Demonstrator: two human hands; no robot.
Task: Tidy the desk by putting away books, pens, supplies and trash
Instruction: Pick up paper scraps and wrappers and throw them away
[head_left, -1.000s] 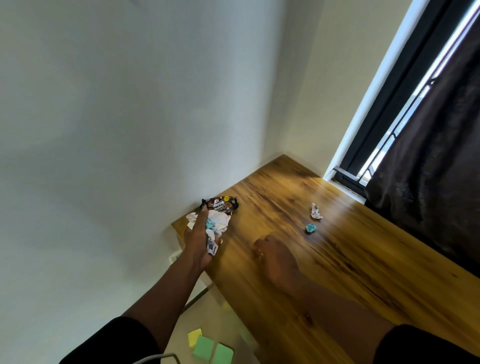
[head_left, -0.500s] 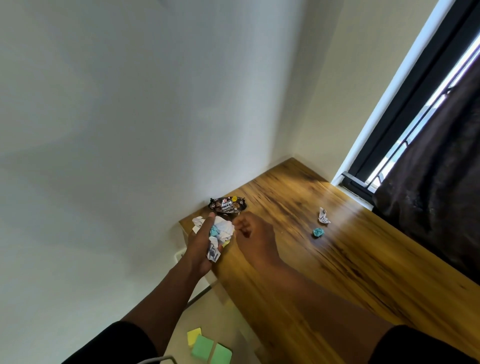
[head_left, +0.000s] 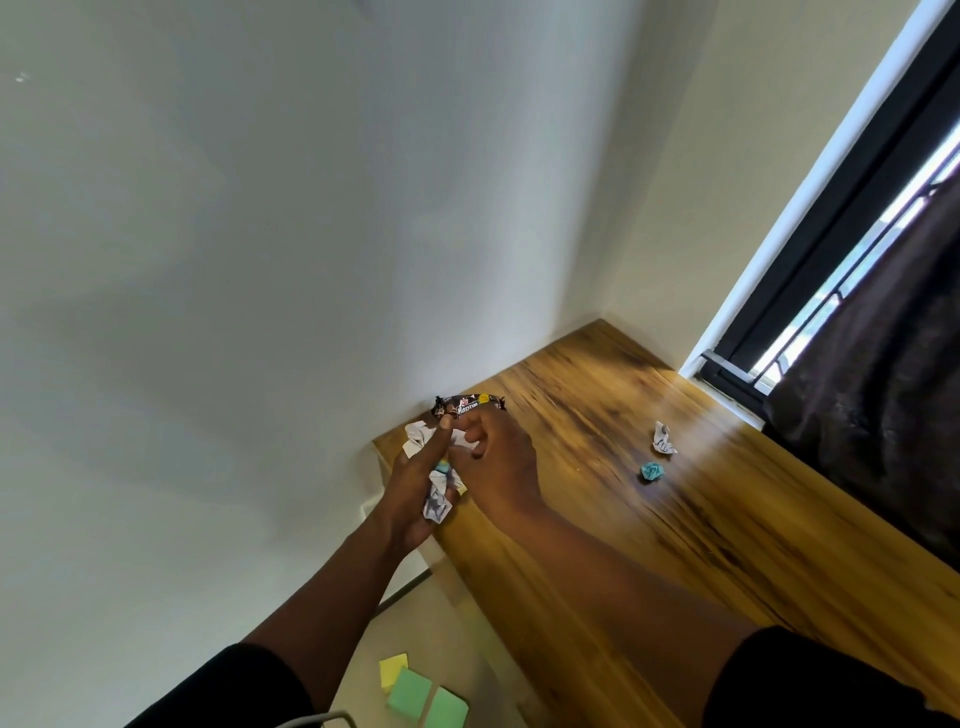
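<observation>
From the head camera, the left hand is curled round a bundle of crumpled paper, white scraps with a bit of blue showing between the fingers, held at the near-left corner of the wooden desk; its forefinger sticks up toward the dark snack wrapper that sits at the desk's far-left edge against the wall. The right hand is pressed close against the left, fingers bent in, its fingertips at the white paper and just under the wrapper; whether it pinches the paper or the wrapper cannot be told, as the fingers cover the contact. Both forearms reach in from below, with black sleeves at the bottom of the view. Well apart to the right on the desk lie a small white crumpled scrap and, just in front of it, a small teal paper ball, neither touched. The desk top is glossy, honey-brown with dark streaked grain, and meets two plain pale walls in a corner. To the right a dark curtain hangs over a black-framed window. Down on the floor beside the desk lie sticky note pads, one yellow and two green, flat and square
</observation>
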